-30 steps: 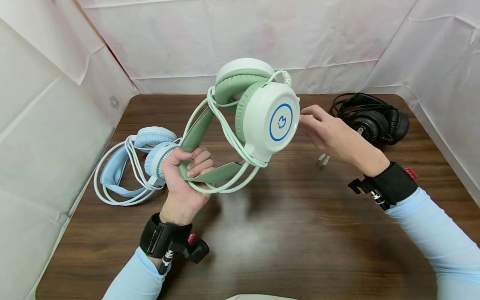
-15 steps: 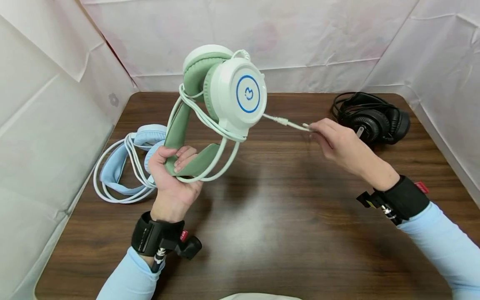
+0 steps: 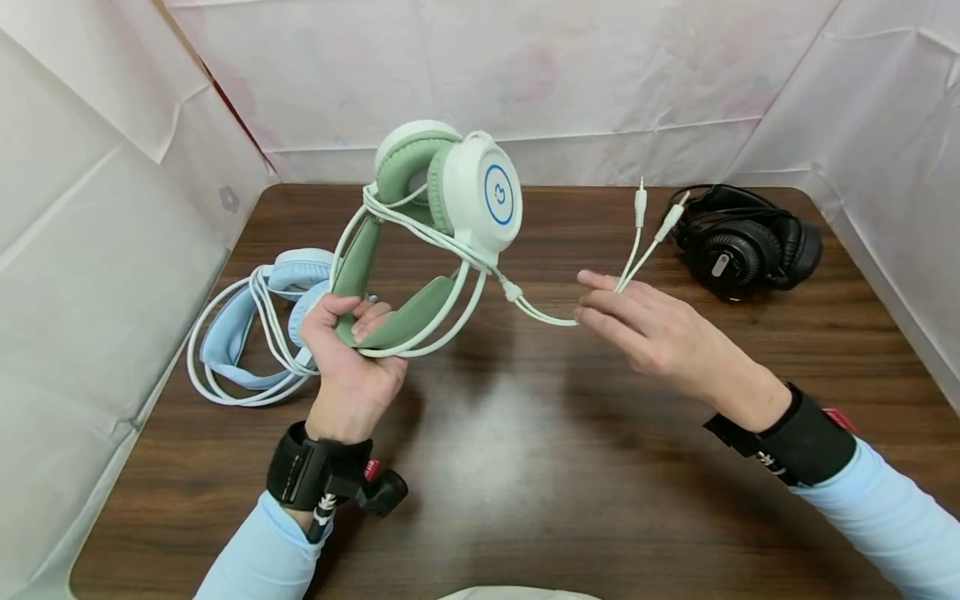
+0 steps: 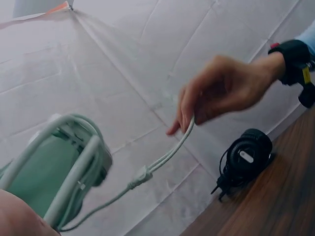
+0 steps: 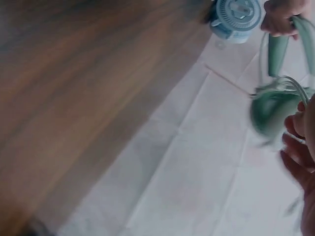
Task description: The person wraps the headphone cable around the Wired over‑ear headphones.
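Raised above the table, a pair of white and green headphones [image 3: 477, 200] has its green headband in the grip of my left hand [image 3: 352, 367]. White cable loops wrap around the headband and ear cups. To the right, my right hand [image 3: 667, 337] holds the free cable end [image 3: 551, 318], which sags from a splitter near the ear cup. Two slim plugs [image 3: 640, 208] stick up beyond the right fingers. In the left wrist view the cable [image 4: 162, 160] runs up to the right hand [image 4: 226, 91]; the right wrist view is blurred and shows a green ear pad [image 5: 266, 113].
Light blue headphones [image 3: 232, 333] with a coiled cable lie at the left, partly behind my left hand. Black headphones [image 3: 738, 246] rest at the back right of the wooden table [image 3: 517, 500]. White sheeting [image 3: 450, 75] encloses the back and sides.
The headphones first moved left and up, then came down a little. My right hand drew the cable out rightward; now the cable sags and its plugs point up instead of hanging down.
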Motion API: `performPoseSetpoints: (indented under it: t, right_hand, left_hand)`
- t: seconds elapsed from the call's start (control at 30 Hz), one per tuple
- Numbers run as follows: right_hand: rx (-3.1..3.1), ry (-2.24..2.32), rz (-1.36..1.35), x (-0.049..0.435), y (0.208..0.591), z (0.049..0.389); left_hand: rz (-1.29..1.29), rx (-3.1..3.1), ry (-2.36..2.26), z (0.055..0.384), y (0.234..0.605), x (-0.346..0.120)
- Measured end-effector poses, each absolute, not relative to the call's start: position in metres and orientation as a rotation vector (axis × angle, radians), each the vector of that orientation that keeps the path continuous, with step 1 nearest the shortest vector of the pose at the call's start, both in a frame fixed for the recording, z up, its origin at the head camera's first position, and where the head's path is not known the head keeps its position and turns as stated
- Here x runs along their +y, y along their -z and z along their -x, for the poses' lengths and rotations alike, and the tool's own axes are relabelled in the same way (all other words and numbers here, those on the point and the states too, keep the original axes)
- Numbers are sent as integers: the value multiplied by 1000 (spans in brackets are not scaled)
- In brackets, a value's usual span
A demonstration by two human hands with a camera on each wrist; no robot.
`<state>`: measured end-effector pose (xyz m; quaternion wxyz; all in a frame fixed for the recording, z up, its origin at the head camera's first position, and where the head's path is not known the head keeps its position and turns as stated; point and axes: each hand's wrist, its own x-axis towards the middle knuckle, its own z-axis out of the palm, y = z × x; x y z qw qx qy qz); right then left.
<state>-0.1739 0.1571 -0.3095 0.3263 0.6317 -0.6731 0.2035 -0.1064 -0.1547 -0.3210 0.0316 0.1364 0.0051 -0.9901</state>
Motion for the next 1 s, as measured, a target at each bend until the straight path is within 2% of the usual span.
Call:
performPoseSetpoints:
  t: [0.4, 0.67, 1.0]
  right_hand:
    - [-1344, -365, -1689, 131, 262, 160]
    - [-1421, -292, -1732, 131, 253, 168]
    - [-1820, -259, -1883, 130, 269, 172]
  left_hand:
    - [-667, -606, 2994, 109, 326, -144]
    - [-612, -1007, 3013, 110, 323, -138]
    - [-425, -1309, 3141, 101, 328, -127]
